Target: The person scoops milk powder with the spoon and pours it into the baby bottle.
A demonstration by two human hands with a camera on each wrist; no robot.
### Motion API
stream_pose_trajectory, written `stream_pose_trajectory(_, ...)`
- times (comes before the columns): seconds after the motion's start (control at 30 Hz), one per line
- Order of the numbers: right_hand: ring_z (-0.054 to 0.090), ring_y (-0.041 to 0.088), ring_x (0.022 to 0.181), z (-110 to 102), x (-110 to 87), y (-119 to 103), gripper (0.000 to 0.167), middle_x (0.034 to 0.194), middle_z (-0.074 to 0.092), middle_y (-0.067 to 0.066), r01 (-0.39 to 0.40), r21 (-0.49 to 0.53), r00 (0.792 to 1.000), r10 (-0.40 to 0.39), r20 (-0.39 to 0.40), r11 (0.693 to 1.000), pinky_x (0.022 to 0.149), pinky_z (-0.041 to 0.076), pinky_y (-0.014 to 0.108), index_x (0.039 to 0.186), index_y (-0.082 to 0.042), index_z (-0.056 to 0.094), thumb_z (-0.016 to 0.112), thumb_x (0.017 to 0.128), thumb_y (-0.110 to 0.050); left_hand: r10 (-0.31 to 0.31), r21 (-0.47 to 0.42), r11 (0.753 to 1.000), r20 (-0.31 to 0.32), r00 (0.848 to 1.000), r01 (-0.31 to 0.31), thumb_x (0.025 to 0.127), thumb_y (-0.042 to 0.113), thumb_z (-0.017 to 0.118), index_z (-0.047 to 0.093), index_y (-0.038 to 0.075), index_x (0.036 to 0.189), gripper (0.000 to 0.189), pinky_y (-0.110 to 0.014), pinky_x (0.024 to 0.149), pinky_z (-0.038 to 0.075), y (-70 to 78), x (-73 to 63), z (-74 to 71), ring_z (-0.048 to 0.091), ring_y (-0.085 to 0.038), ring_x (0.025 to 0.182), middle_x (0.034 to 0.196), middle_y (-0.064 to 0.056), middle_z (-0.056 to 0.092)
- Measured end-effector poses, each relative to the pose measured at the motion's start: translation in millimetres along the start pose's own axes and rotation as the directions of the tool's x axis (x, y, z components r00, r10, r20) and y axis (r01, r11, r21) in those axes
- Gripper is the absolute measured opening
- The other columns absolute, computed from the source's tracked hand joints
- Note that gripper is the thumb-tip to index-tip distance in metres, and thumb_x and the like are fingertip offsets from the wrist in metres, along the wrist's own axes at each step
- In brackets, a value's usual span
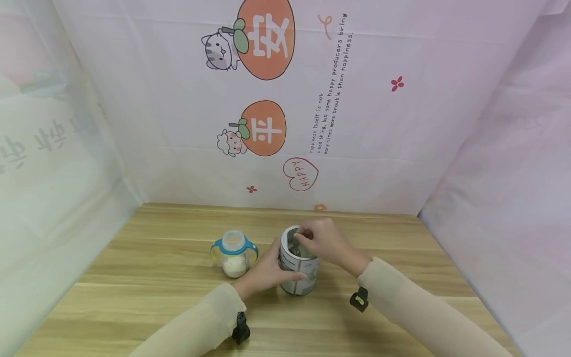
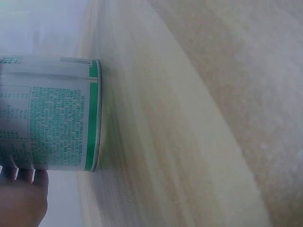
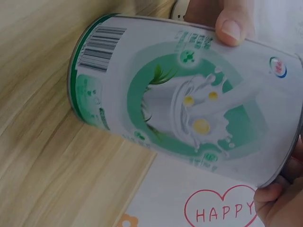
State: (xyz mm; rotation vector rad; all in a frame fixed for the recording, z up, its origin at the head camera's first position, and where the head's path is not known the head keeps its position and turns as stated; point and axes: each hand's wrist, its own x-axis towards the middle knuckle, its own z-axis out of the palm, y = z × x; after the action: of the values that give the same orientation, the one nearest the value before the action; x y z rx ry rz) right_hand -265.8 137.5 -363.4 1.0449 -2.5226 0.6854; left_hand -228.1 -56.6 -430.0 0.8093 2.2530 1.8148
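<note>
A milk powder can (image 1: 300, 277) with its top uncovered stands on the table, printed in white and green. My left hand (image 1: 267, 270) grips its side, the thumb across the front and the fingers behind. My right hand (image 1: 323, 240) is over the mouth of the can, its fingers bent down at the opening; I cannot tell what they hold. In the right wrist view the can (image 3: 199, 99) shows a splashing milk picture and a barcode, with curled right fingers (image 3: 270, 196) at its rim. Green print covers the can (image 2: 57, 123) in the left wrist view.
Left of the can stands a baby bottle (image 1: 234, 263) without a top, with a blue collar, two side handles and white powder inside. Behind the wooden table (image 1: 169, 277) hangs a printed white cloth (image 1: 366, 163); more cloth hangs at both sides.
</note>
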Motion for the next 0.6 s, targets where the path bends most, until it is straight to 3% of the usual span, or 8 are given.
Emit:
stream_pose_trajectory(0.4, 0.058, -0.001, 0.060, -4, 1.7, -10, 0.011, 0.071, 0.068, -0.008, -0.029, 0.101, 0.994, 0.018, 0.109, 0.994, 0.053, 0.050, 0.019, 0.081, -0.010, 0.075, 0.073, 0.092, -0.013, 0.007, 0.010, 1.000, 0.004, 1.000, -0.007, 0.084, 0.025, 0.084, 0.018, 0.027, 0.157, 0.099, -0.045, 0.106, 0.041, -25.1, 8.4, 1.2, 0.051, -0.018, 0.128, 0.144, 0.002, 0.049)
stream_pose_trajectory(0.6, 0.059, 0.004, 0.062, -9, 3.3, -7, 0.014, 0.072, 0.068, -0.010, -0.117, 0.189, 0.983, 0.088, 0.158, 0.975, 0.055, 0.052, 0.024, 0.083, -0.011, 0.076, 0.070, 0.094, -0.016, 0.016, 0.017, 1.000, 0.008, 1.000, -0.016, 0.083, 0.027, 0.085, 0.017, 0.034, 0.156, 0.100, -0.042, 0.105, 0.042, -27.6, 9.3, 0.7, 0.051, -0.015, 0.128, 0.144, 0.005, 0.048)
